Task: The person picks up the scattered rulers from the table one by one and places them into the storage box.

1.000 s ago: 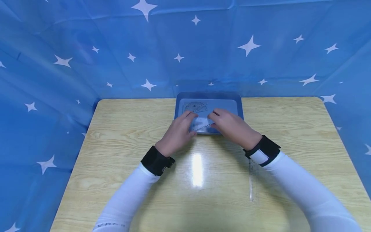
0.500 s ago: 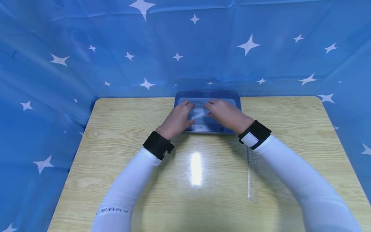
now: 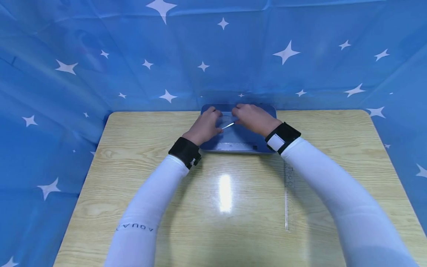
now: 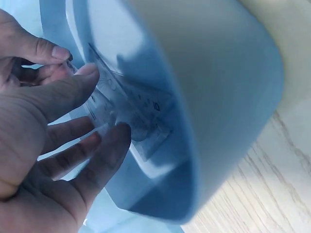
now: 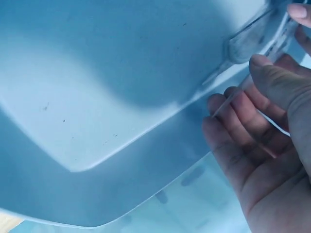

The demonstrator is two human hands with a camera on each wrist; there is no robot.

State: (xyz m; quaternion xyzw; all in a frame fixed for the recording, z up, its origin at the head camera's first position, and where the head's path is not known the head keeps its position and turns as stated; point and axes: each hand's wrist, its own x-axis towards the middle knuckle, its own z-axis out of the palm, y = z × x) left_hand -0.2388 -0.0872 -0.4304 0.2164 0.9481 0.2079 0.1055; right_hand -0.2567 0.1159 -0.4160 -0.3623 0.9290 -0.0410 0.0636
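Both hands are over a blue tray (image 3: 245, 138) at the back of the table. A clear flat plastic piece with printed marks (image 3: 228, 125) spans between them, tilted so that its edge shows as a thin bright line. My left hand (image 3: 204, 126) pinches its left end between thumb and fingers. At the other end, my right hand (image 3: 255, 119) holds it, with fingertips against its edge in the right wrist view. Inside the tray lie other clear plastic pieces with scale marks (image 4: 158, 106), partly hidden behind the fingers in the left wrist view.
A long clear ruler (image 3: 286, 207) lies on the wooden table (image 3: 133, 155), below the right forearm. Another clear strip (image 3: 230, 146) lies along the tray's front side, near a small dark square (image 3: 255, 147). A blue star-patterned cloth (image 3: 247, 48) hangs behind.
Both hands have moved farther back over the tray with the clear piece, whose flat face has turned nearly edge-on. The tray's front part is now uncovered.
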